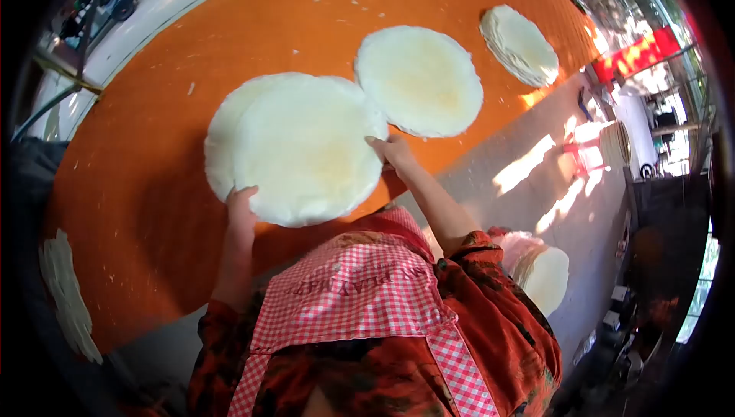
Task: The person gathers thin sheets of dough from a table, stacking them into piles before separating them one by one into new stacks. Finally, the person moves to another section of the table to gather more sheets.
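A thin, pale round flatbread (310, 156) with a faint tan patch is held between my two hands, tilted up off the table at its near edge. My left hand (243, 206) pinches its lower left rim, thumb on top. At the right rim my right hand (392, 153) grips it the same way, fingers hidden underneath. Another pale flatbread (222, 130) shows behind it on the left; whether they touch I cannot tell. Just beyond my right hand lies a round stack of flatbreads (419, 80), browned lightly in the middle.
The round orange table (153, 202) carries scattered crumbs. A further flatbread stack (521, 45) lies at its far right, and a pale layered stack (67, 294) at the left edge. On the lower right stands another flatbread stack (543, 275). A red stool (586, 158) is on the floor.
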The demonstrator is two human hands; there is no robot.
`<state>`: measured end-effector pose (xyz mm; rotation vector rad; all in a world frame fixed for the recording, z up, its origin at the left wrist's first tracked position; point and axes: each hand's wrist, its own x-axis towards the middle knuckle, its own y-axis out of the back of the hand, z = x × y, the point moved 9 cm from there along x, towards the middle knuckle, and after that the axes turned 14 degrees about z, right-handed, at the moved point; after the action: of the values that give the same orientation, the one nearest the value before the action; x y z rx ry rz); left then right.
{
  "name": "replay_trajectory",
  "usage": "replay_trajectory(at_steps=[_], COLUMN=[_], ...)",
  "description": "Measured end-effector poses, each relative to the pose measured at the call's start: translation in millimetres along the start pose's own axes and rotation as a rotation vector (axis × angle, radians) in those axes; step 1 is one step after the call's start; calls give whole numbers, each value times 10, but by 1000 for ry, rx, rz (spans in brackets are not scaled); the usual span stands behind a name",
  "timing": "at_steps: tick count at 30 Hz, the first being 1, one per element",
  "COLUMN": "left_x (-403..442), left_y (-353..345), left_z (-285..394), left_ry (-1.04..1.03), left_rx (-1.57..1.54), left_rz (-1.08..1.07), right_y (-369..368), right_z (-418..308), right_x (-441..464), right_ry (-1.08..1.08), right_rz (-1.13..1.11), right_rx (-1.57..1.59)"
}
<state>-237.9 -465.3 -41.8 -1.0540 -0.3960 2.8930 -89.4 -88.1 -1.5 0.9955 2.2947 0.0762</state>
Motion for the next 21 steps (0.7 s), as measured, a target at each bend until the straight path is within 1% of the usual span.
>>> replay_trajectory(at_steps=[1,2,5,7,9,11,12,13,14,15,17,18,21], left_x=[50,122,316,308,230,106,-70,-183,-101,-168,-237,-299,-465], left_y=[102,198,456,669,842,610,326,158,311,314,243,174,81], left_z=[-60,-124,-215,-194,88,139,154,112,-14,-4,-3,24,67], left_ry=[4,2,-23,24,-372,-373,-178,12,46,50,64,70,86], left_rx=[22,40,90,-60,344,372,196,15,31,25,-2,36,168], left_rz=[43,84,208,227,73,35,80,127,135,171,244,227,256], right_y=[124,284,1298,2076,2559,2719,2737,2740,2704,2615,2649,2684,2631], right_z=[-128,-162,-406,-511,-491,-482,-497,-569,-596,-579,-467,-419,-704], right_x=[-120,-135,266,488,926,1377,1555,1602,1590,1602,1698,1755,1427], right_ry=[2,63,568,778,847,622,513,503,494,488,460,444,862], right_rz=[0,8,498,828,973,842,770,763,746,721,687,673,782], right_rx=[-173,-185,-243,-136,-157,-281,-339,-382,-427,-475,-423,-402,-514])
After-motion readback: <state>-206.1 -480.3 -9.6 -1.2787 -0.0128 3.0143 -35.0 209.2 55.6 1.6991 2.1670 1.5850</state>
